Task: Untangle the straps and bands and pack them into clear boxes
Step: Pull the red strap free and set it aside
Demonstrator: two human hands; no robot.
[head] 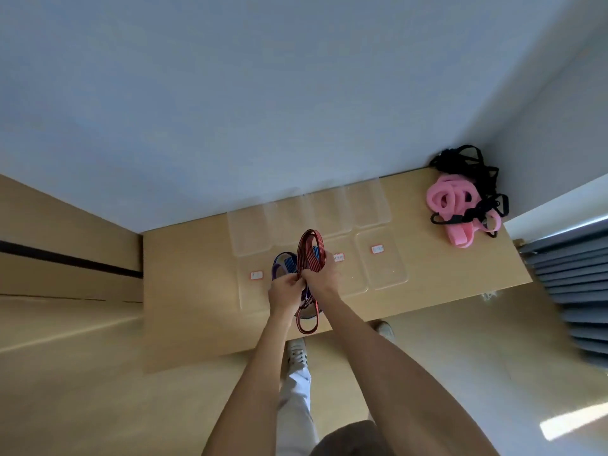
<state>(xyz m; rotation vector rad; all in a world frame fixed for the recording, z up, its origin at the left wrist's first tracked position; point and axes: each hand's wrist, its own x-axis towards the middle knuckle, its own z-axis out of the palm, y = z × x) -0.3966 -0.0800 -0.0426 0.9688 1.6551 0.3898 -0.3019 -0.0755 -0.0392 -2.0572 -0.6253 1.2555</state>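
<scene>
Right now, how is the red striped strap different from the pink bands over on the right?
The red striped strap is held up in both hands, left hand and right hand; the pink bands lie untouched on the table. The red strap is narrow and dark-striped; the pink bands are wider and plain. The red strap tangles with blue and purple bands, the pink with black straps. Neither is boxed yet.
</scene>
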